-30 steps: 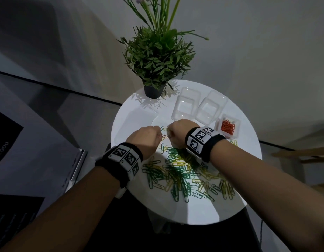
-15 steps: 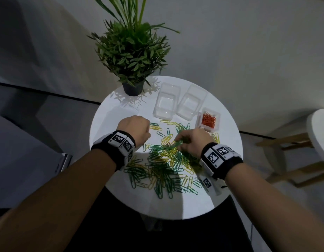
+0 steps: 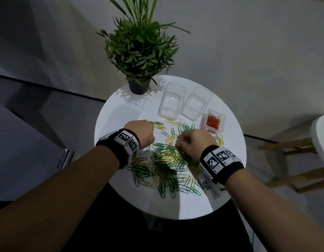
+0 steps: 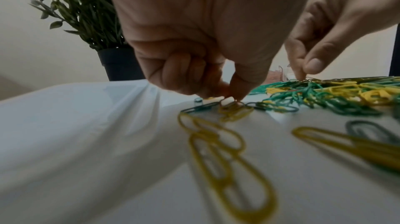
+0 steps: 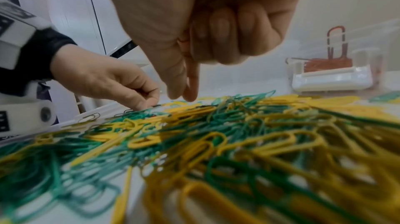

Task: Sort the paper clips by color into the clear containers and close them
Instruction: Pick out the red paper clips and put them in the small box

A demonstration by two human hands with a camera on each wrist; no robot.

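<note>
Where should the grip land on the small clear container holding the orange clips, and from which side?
Likely from above, pinching the two opposite side walls of the small clear container with orange paper clips near the rim. It sits upright and open, its walls straight. The empty clear plastic container stands close at its far left, so span the other two walls.

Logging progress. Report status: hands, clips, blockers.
Left hand pinching a yellow clip; right hand fingertips down in green-yellow pile. Orange clips boxed; two containers empty, open. No blockers.
</note>
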